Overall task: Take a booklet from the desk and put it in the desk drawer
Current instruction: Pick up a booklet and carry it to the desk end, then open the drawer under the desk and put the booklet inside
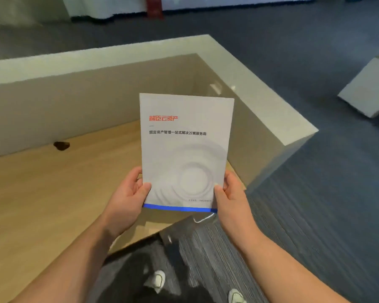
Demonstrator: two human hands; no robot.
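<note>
Two bare hands hold one booklet up in front of the camera, above the near right corner of the bench. Starting at the left, the wooden bench (42, 193) runs wide and pale, with a small dark cable hole (61, 145) near the foot of the cream partition wall (74, 101) that stands behind it and turns the corner on the right. The left hand (127, 200) comes up from the lower left; its grip is closed on the booklet's lower left edge, thumb lying flat on the cover, the other fingers hidden behind the pages. The booklet (184, 149) stands nearly upright, cover facing the camera, off the bench surface and touching nothing but the two hands. Its cover is light grey with a red logo near the top, a line of dark printed characters below that, faint concentric rings lower down and a blue strip along the bottom edge. The right hand (232, 202) has its grip closed on the lower right edge in the same manner, thumb on the front beside the blue strip, fingers out of sight behind. Below the booklet, grey striped carpet (293, 215) covers the floor, and two light shoes (159, 278) show at the bottom edge. No drawer can be made out.
</note>
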